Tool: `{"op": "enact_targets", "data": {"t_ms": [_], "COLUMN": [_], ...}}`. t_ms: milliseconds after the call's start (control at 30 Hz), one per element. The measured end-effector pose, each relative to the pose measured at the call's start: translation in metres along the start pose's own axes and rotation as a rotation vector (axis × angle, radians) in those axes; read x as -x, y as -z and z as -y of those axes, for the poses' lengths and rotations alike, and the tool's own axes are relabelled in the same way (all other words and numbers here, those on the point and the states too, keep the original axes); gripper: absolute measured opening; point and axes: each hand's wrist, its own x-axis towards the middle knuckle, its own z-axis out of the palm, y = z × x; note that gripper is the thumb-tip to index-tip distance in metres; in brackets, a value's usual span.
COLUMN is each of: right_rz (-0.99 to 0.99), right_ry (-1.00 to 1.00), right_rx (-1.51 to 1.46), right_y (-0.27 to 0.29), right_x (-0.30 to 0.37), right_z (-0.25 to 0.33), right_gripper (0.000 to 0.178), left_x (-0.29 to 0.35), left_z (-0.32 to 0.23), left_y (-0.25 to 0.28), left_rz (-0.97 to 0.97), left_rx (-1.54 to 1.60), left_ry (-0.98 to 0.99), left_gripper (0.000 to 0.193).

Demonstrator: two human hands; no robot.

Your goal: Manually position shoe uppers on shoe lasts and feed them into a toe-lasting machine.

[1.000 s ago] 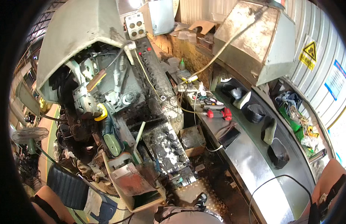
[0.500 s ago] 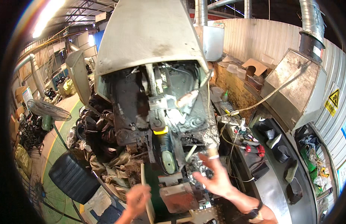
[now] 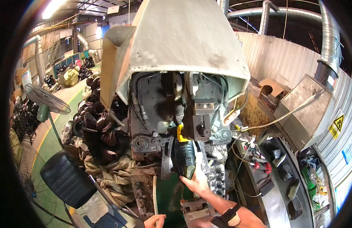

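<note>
Head view: half a second earlier both hands hovered low in frame, below the machine's working area. Now the right hand (image 3: 198,181) was up on the dark green-black block (image 3: 184,160) that sat upright in the middle of the machine, just under the yellow part (image 3: 181,133). Fingers were wrapped on the block's right side, thumb near its lower edge; it read as a grip, not a flat push. Black wrist strap (image 3: 228,216) showed on that forearm.

Left hand (image 3: 154,220) had dropped to the bottom edge of frame. Only the knuckles and part of the thumb showed, loosely curled, touching nothing I could make out. Whether it held anything: can't tell.

The view had also swung. A second ago the head looked down over the curved metal bench (image 3: 272,205) with its dark shoe pieces; now it faced the grey machine hood (image 3: 183,49) square on, bench off to the right.

My read: reach finished, contact made on the block, so the work had moved from approach to handling the piece in the machine. Block was still seated between the machine's metal guides, not lifted clear.

Stacked dark leather pieces (image 3: 96,129) and the black stool seat (image 3: 66,178) sat to the left, untouched.
</note>
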Motion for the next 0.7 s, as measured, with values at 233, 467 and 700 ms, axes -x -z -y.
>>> {"op": "enact_targets", "data": {"t_ms": [233,467,700], "right_rz": [0.227,0.005,-0.203], "right_ry": [-0.026,0.315,0.340], "right_rx": [-0.407,-0.126,-0.245], "right_y": [0.063,0.101,0.151], "right_x": [0.092,0.216,0.302], "right_z": [0.042,-0.051,-0.093], "right_gripper": [0.108,0.106,0.104], "left_x": [-0.104,-0.119,-0.081], "left_z": [-0.072,-0.158,-0.184], "left_y": [-0.019,-0.100,-0.200], "left_rz": [-0.160,0.351,0.576], "left_rx": [0.599,0.778,0.883], "left_ry": [0.086,-0.003,0.369], "left_gripper": [0.056,0.049,0.037]}}
